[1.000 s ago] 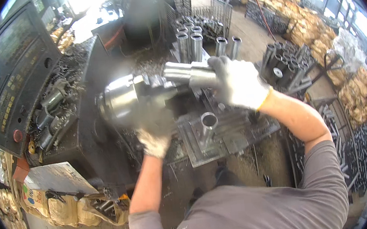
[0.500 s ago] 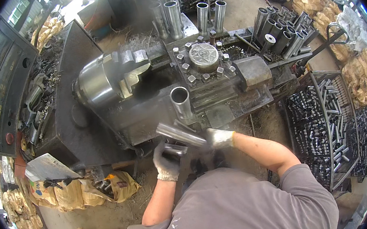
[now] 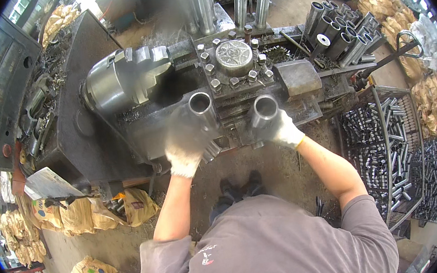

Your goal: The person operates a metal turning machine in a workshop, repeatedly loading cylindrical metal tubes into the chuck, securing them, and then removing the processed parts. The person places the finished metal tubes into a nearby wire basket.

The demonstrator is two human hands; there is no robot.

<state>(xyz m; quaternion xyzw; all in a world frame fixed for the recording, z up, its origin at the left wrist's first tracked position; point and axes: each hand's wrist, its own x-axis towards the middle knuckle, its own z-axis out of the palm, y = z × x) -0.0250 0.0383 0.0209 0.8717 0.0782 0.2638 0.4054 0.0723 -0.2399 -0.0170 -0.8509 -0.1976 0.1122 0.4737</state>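
Observation:
My right hand (image 3: pixel 287 130), in a white glove, is wrapped round the side of a shiny steel tube (image 3: pixel 265 108). That tube is upright at the front of the lathe, its open end facing up. Further left, my gloved left hand (image 3: pixel 183 156) grips a second tube, whose metal end (image 3: pixel 211 151) shows beside the glove; its fingers are partly blurred. Just beyond the left hand another steel tube (image 3: pixel 201 106) stands upright on the machine. Behind these are the lathe's round chuck (image 3: pixel 110 87) and bolted tool post (image 3: pixel 234 58).
Several finished-looking tubes (image 3: pixel 241 10) stand behind the tool post. More tubes (image 3: pixel 339 36) are stacked at the right end of the lathe. A wire cage (image 3: pixel 386 144) of small metal parts stands at right. Sacks (image 3: pixel 79 217) lie on the floor at left.
Both hands have moved forward over the lathe's front edge. The right hand's tube has gone from tilted to upright, and the hands are further apart.

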